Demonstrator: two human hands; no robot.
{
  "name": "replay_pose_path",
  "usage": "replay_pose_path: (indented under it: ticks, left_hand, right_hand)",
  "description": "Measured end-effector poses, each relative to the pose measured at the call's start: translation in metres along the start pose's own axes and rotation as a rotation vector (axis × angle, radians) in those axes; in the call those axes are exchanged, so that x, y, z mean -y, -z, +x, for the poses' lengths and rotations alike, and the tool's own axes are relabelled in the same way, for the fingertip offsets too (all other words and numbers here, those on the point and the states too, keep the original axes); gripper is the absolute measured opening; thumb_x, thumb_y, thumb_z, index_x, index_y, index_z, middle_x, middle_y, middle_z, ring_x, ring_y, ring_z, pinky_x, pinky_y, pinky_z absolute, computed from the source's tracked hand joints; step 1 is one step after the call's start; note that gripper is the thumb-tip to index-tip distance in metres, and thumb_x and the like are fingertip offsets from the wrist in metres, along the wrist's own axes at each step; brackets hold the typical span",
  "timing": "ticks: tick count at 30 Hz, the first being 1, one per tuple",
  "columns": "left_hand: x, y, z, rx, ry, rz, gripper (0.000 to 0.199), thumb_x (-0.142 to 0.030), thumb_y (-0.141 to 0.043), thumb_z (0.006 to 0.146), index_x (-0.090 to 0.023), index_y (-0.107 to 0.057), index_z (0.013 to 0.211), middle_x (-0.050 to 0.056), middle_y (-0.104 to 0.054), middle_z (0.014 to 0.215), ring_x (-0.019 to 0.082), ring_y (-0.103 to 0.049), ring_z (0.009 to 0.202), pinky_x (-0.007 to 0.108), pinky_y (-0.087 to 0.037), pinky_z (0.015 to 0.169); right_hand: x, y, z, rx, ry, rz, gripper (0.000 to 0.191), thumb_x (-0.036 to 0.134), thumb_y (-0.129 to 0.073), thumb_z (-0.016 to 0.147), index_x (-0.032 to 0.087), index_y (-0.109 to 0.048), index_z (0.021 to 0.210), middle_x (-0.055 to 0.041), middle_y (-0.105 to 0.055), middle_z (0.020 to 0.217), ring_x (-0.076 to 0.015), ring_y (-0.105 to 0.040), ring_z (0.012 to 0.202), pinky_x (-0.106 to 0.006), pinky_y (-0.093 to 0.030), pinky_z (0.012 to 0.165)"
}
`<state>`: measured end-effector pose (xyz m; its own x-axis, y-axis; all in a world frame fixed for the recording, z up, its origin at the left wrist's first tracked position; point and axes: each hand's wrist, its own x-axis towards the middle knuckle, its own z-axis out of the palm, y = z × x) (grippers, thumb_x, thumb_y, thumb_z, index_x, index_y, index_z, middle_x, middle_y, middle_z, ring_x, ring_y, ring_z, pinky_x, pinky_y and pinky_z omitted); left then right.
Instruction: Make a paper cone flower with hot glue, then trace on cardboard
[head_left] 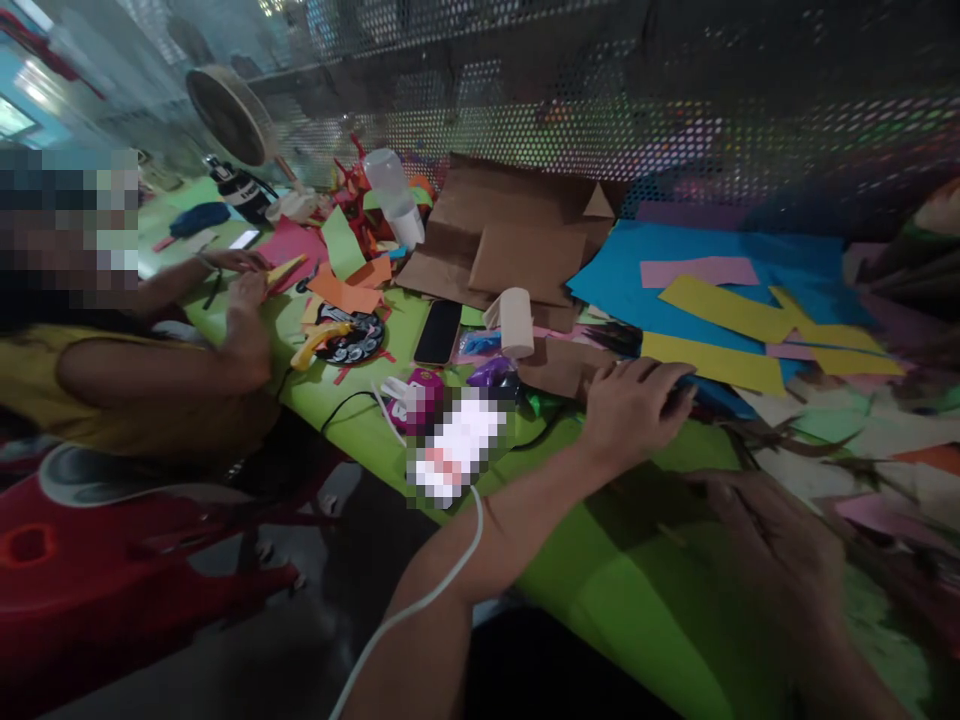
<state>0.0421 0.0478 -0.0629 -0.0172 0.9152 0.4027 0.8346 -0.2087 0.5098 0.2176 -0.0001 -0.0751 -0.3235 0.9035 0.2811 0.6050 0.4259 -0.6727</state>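
Brown paper [559,367] lies near the middle of the table, its right end meeting the fingers of your left hand. Working down in size, begin with the green table [600,590]: its bare stretch in front of you, between your forearms, is the best place for careful handling. Beyond it, the big blue sheet [622,265] bears several loose strips, so lift your wrist over that pile instead of dragging across it.

Your left hand [637,405] is palm down with bent fingers; whether they pinch anything beneath, I cannot tell. Spread fingertips would likely steady thin paper better than a curled fist. Your right hand [784,555] is blurred and in shadow over the table's near right side, apart from the left; its grip cannot be made out either. Bring it in slowly and low to avoid stirring the scraps [832,425] beside it.

The yellow strips [712,362] lie just beyond your left fingers and could be nudged. The paper roll [516,322] stands near the brown piece. Smallest, mind the white cable [390,625] across your left arm: it may snag if you reach quickly.
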Motion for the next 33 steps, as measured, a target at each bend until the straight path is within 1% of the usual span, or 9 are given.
replay_pose_path:
  ticks: [6, 9, 12, 14, 15, 18, 25, 31, 33]
  left_hand:
    - [-0.004, -0.001, 0.000, 0.006, -0.028, 0.043, 0.030, -0.032, -0.045, 0.100, -0.022, -0.065, 0.120, 0.008, -0.071, 0.108, 0.019, -0.066, 0.104, 0.033, -0.048, 0.089]
    - [-0.004, -0.002, -0.002, 0.007, -0.020, 0.000, 0.027, -0.032, -0.049, 0.099, -0.023, -0.065, 0.118, 0.006, -0.072, 0.109, 0.020, -0.066, 0.105, 0.034, -0.048, 0.088]
    - [-0.002, -0.001, -0.003, -0.003, 0.040, -0.065, 0.025, -0.031, -0.054, 0.096, -0.024, -0.065, 0.117, 0.005, -0.072, 0.110, 0.020, -0.065, 0.105, 0.035, -0.047, 0.089]
    - [0.000, 0.001, -0.002, -0.003, 0.088, -0.104, 0.025, -0.028, -0.057, 0.094, -0.023, -0.066, 0.117, 0.005, -0.072, 0.110, 0.021, -0.064, 0.106, 0.036, -0.046, 0.091]
    - [0.001, 0.002, -0.001, -0.002, 0.115, -0.118, 0.024, -0.025, -0.058, 0.093, -0.023, -0.066, 0.116, 0.006, -0.071, 0.110, 0.022, -0.064, 0.107, 0.037, -0.046, 0.092]
    - [0.006, 0.008, 0.006, -0.026, 0.172, -0.116, 0.023, -0.021, -0.055, 0.093, -0.023, -0.067, 0.113, 0.007, -0.071, 0.112, 0.022, -0.062, 0.111, 0.037, -0.044, 0.096]
    - [0.017, 0.025, 0.020, -0.045, 0.213, 0.047, 0.027, -0.020, -0.057, 0.091, -0.023, -0.067, 0.115, 0.007, -0.069, 0.122, 0.027, -0.057, 0.121, 0.041, -0.041, 0.103]
    - [0.031, 0.028, 0.029, 0.072, 0.290, 0.212, 0.033, -0.027, -0.058, 0.091, -0.025, -0.065, 0.123, 0.007, -0.067, 0.131, 0.032, -0.052, 0.129, 0.050, -0.035, 0.112]
    - [0.033, 0.029, 0.031, 0.100, 0.307, 0.243, 0.035, -0.029, -0.058, 0.091, -0.025, -0.065, 0.125, 0.008, -0.066, 0.133, 0.033, -0.052, 0.129, 0.053, -0.032, 0.115]
  right_hand:
    - [-0.005, 0.002, 0.004, -0.028, 0.068, -0.072, 0.034, 0.046, -0.047, 0.096, 0.027, -0.072, 0.082, -0.0066, -0.074, 0.086, -0.0232, -0.070, 0.077, -0.031, -0.053, 0.067]
    - [-0.003, 0.005, 0.004, -0.045, 0.059, -0.120, 0.033, 0.042, -0.047, 0.098, 0.026, -0.072, 0.085, -0.0067, -0.074, 0.087, -0.0218, -0.070, 0.077, -0.030, -0.052, 0.068]
    - [0.004, 0.006, 0.005, -0.038, 0.048, -0.099, 0.032, 0.040, -0.047, 0.099, 0.025, -0.072, 0.087, -0.0063, -0.074, 0.086, -0.0205, -0.069, 0.077, -0.030, -0.052, 0.070]
    - [0.009, 0.006, 0.007, -0.012, 0.075, -0.059, 0.033, 0.040, -0.047, 0.098, 0.025, -0.072, 0.084, -0.0057, -0.074, 0.082, -0.0199, -0.068, 0.073, -0.030, -0.051, 0.067]
    - [0.011, 0.005, 0.009, -0.039, 0.066, -0.042, 0.033, 0.039, -0.047, 0.099, 0.024, -0.072, 0.083, -0.0058, -0.073, 0.080, -0.0197, -0.068, 0.071, -0.031, -0.051, 0.066]
    - [0.015, 0.006, 0.013, -0.037, 0.080, 0.001, 0.034, 0.037, -0.045, 0.100, 0.023, -0.072, 0.083, -0.0068, -0.073, 0.080, -0.0195, -0.068, 0.072, -0.031, -0.051, 0.066]
    - [0.013, 0.004, 0.017, -0.080, 0.116, -0.098, 0.042, 0.038, -0.041, 0.102, 0.021, -0.069, 0.076, -0.0077, -0.069, 0.075, -0.0179, -0.063, 0.068, -0.028, -0.046, 0.065]
    - [0.011, -0.001, 0.021, -0.140, 0.284, -0.106, 0.035, 0.031, -0.044, 0.102, 0.019, -0.068, 0.081, -0.0056, -0.067, 0.073, -0.0156, -0.060, 0.064, -0.026, -0.040, 0.060]
    - [0.012, -0.001, 0.021, -0.151, 0.301, -0.119, 0.034, 0.029, -0.045, 0.102, 0.019, -0.068, 0.079, -0.0051, -0.067, 0.073, -0.0149, -0.058, 0.063, -0.026, -0.039, 0.060]
